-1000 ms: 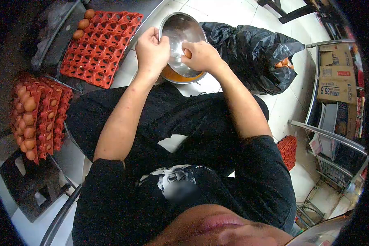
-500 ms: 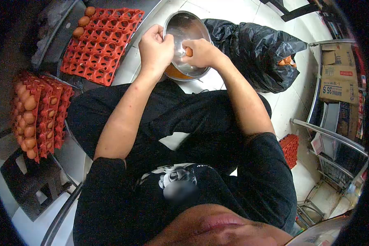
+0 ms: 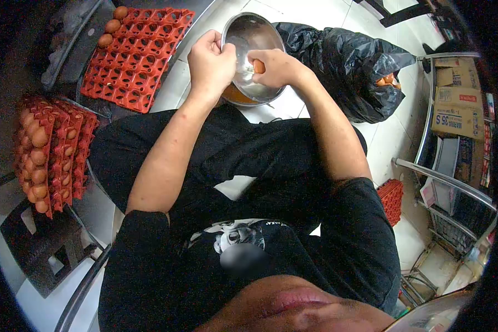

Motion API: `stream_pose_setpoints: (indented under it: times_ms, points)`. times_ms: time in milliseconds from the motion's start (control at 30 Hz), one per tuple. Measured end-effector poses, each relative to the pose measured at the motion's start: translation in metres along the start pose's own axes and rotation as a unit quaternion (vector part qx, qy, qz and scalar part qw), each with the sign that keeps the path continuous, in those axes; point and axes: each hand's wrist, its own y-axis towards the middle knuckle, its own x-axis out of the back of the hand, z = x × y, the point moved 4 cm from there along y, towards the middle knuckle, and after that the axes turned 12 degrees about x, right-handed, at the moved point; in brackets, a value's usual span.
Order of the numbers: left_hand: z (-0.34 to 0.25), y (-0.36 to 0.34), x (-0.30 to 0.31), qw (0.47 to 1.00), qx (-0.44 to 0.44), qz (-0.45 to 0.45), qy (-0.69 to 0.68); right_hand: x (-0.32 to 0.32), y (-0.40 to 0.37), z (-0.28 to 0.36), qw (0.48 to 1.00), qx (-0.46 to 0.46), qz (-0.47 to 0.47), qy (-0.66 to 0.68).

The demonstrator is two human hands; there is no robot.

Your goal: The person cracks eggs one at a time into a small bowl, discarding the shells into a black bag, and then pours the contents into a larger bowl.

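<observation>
Black plastic bag (image 3: 343, 61) recorded on the tiled floor, just beside the steel bowl (image 3: 250, 34) on its right. Red egg tray (image 3: 135, 58) laid flat left of the bowl, three brown eggs (image 3: 113, 26) seated at its far corner; stack of filled trays (image 3: 52, 155) noted nearer. Bowl tilted, rim gripped by the left hand (image 3: 210, 63), fingers curled shut. Egg (image 3: 258, 66) pinched in the fingertips of the right hand (image 3: 278, 67), held within the bowl's mouth
</observation>
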Motion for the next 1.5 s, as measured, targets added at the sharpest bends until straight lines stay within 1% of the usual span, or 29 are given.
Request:
stream_pose_setpoints:
  times_ms: [67,200,300,400,467,600,667,700,767,800,867,900,967,1033,1067,1133,1167,1233,1267,1333,1433,1500]
  points:
    - [0.003,0.000,-0.001,1.000,-0.012,0.000,-0.017,0.001,0.001,-0.002,1.000,0.000,-0.005,-0.009]
    - [-0.002,-0.003,0.000,1.000,-0.004,-0.003,0.006,0.002,-0.001,-0.006,1.000,0.008,-0.005,-0.002]
    - [0.000,-0.003,0.000,1.000,-0.002,-0.005,0.013,0.005,-0.004,-0.008,1.000,0.000,0.016,-0.005]
    - [0.001,-0.003,-0.001,1.000,-0.003,-0.007,0.017,0.014,-0.008,-0.007,1.000,0.012,0.009,0.025]
    - [0.000,-0.004,-0.001,1.000,0.000,-0.009,0.022,0.018,-0.010,-0.009,0.997,-0.018,0.032,0.075]
    - [0.004,-0.003,-0.001,0.999,0.013,-0.014,0.030,0.027,-0.015,-0.001,0.993,-0.038,0.036,0.109]
    - [0.005,-0.003,-0.001,0.999,0.017,-0.016,0.033,0.027,-0.015,-0.008,0.995,-0.041,0.003,0.093]
    - [0.002,-0.003,0.000,0.999,0.010,-0.020,0.044,0.027,-0.015,-0.008,0.995,-0.040,0.003,0.093]
    - [-0.004,-0.005,0.002,0.998,0.002,-0.024,0.054,0.030,-0.015,-0.008,0.995,-0.030,-0.041,0.083]
    - [-0.007,-0.007,0.003,0.998,0.003,-0.024,0.061,0.028,-0.015,-0.010,0.995,-0.030,-0.042,0.083]
    - [-0.009,-0.008,0.003,0.997,0.002,-0.024,0.067,0.030,-0.013,-0.013,0.992,-0.020,-0.111,0.054]
    - [-0.009,-0.008,0.004,0.998,-0.001,-0.024,0.063,0.029,-0.013,-0.012,0.992,-0.021,-0.112,0.053]
    - [-0.010,-0.008,0.004,0.998,-0.006,-0.020,0.061,0.031,-0.012,-0.010,0.982,-0.018,-0.178,0.059]
    - [-0.018,-0.011,0.005,0.994,-0.088,-0.033,0.061,0.031,-0.012,-0.010,0.978,-0.020,-0.202,0.055]
    - [-0.019,-0.012,0.005,0.993,-0.090,-0.029,0.064,0.032,-0.012,-0.010,0.973,-0.022,-0.225,0.051]
    - [-0.027,-0.016,0.004,0.976,-0.167,-0.043,0.131,0.033,-0.011,-0.011,0.970,-0.017,-0.237,0.047]
    - [-0.029,-0.018,0.005,0.976,-0.170,-0.039,0.134,0.033,-0.011,-0.011,0.969,-0.012,-0.243,0.042]
    - [-0.043,-0.028,0.006,0.941,-0.253,-0.051,0.218,0.034,-0.013,-0.008,0.967,-0.010,-0.250,0.042]
    - [-0.043,-0.028,0.006,0.940,-0.257,-0.047,0.220,0.034,-0.013,-0.007,0.967,-0.006,-0.252,0.041]
    - [-0.044,-0.033,0.007,0.911,-0.313,-0.071,0.258,0.033,-0.012,-0.009,0.964,0.003,-0.264,0.030]
    - [-0.044,-0.036,0.011,0.901,-0.334,-0.063,0.270,0.031,-0.012,-0.012,0.967,-0.009,-0.253,0.027]
    - [-0.045,-0.038,0.012,0.890,-0.351,-0.071,0.283,0.030,-0.013,-0.006,0.964,0.026,-0.265,0.016]
